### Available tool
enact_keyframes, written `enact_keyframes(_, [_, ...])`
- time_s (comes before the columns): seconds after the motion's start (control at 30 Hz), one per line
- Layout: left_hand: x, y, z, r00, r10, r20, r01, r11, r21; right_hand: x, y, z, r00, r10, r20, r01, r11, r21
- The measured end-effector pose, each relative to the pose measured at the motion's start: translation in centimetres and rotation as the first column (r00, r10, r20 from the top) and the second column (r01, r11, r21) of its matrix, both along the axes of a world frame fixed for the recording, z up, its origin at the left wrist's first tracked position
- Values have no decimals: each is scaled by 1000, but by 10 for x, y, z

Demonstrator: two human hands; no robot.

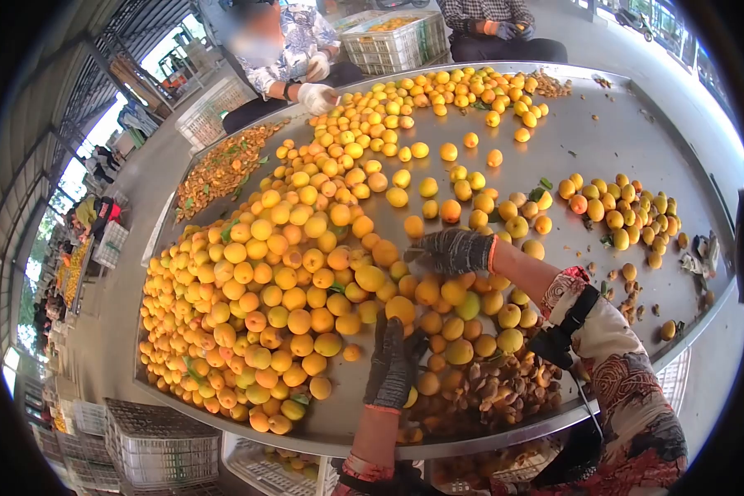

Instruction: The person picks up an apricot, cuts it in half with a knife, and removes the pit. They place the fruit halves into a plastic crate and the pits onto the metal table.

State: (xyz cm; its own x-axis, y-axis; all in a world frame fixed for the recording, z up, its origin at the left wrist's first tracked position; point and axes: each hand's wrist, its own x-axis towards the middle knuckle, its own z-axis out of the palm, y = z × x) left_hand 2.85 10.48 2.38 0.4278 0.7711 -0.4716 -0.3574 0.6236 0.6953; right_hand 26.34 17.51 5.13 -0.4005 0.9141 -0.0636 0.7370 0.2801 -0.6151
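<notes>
Dark knitted gloves cover both hands over a metal table [603, 140] heaped with yellow-orange fruit [281, 273]. My left hand [393, 364] is at the near edge of the big heap, fingers pointing up the table and thumb apart, beside a round fruit [400, 310] at its fingertips. My right hand [452, 252] reaches in from the right above the fruit, its fingers bent towards the left; what lies under them is hidden. Brown split pits or pieces [504, 388] lie in a pile to the right of my left hand.
Across the table sit two people, one with white gloves [317, 97] at the heap. A smaller fruit group [620, 211] lies right. Brown pieces [223, 169] are piled at the far left. Crates [161, 442] stand below left and behind [393, 41]. The table has a raised rim.
</notes>
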Motion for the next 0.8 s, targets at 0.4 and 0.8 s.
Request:
enact_keyframes(0.4, [-17, -11, 28, 958, 250, -140, -225, 958, 177, -8, -112, 35, 958, -161, 236, 206, 961, -184])
enact_keyframes(0.8, [-37, -48, 31, 967, 256, -10, -253, 959, 128, -20, -107, 2, 976, -119, 184, 105, 991, 83])
